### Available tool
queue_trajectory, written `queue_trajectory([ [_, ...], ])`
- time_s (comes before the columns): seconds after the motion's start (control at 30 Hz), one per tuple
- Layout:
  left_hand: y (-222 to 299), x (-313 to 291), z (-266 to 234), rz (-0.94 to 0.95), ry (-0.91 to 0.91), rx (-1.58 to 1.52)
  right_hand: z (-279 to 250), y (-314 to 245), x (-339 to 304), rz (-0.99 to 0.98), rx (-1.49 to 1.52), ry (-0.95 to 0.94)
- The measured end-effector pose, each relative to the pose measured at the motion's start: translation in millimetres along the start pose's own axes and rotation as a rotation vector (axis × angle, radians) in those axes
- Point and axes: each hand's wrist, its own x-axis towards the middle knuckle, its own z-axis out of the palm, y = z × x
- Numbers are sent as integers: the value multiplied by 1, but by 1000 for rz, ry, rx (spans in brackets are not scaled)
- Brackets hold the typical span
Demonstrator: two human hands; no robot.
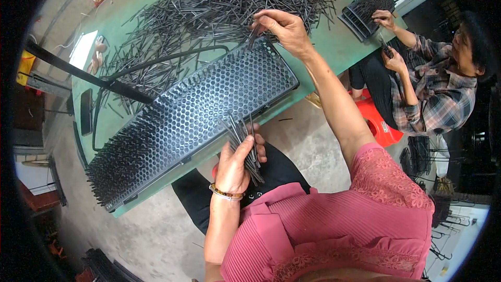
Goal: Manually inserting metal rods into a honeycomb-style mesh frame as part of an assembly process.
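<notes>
A long black rack with a honeycomb of round holes lies slantwise along the near edge of the green table. Thin dark rods stand packed upright in its left end, and a thinner line of them runs along the far edge. In front of the rack, my left hand is closed round a loose bundle of dark rods. My right hand pinches a few dark rods over the rack's far right corner. Whether their tips sit in holes, I cannot tell.
A large heap of loose rods covers the table behind the rack. A black bar crosses from the left. At the right, a co-worker handles rods beside a smaller rack, near a red stool.
</notes>
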Motion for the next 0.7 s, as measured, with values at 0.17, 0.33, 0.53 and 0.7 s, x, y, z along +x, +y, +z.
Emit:
queue_trajectory([
  [0.17,2,-1,-2,-26,-34,-39,-4,0,-3,-7,-16,28],
  [0.33,7,-10,7,-82,-100,-96,-5,-7,-1,-7,-125,-41],
  [0.53,3,-6,-2,-32,0,-95,3,6,-12,125,-63,-40],
  [0.7,1,-4,-4,30,42,-52,14,-9,-17,-212,-549,-87],
])
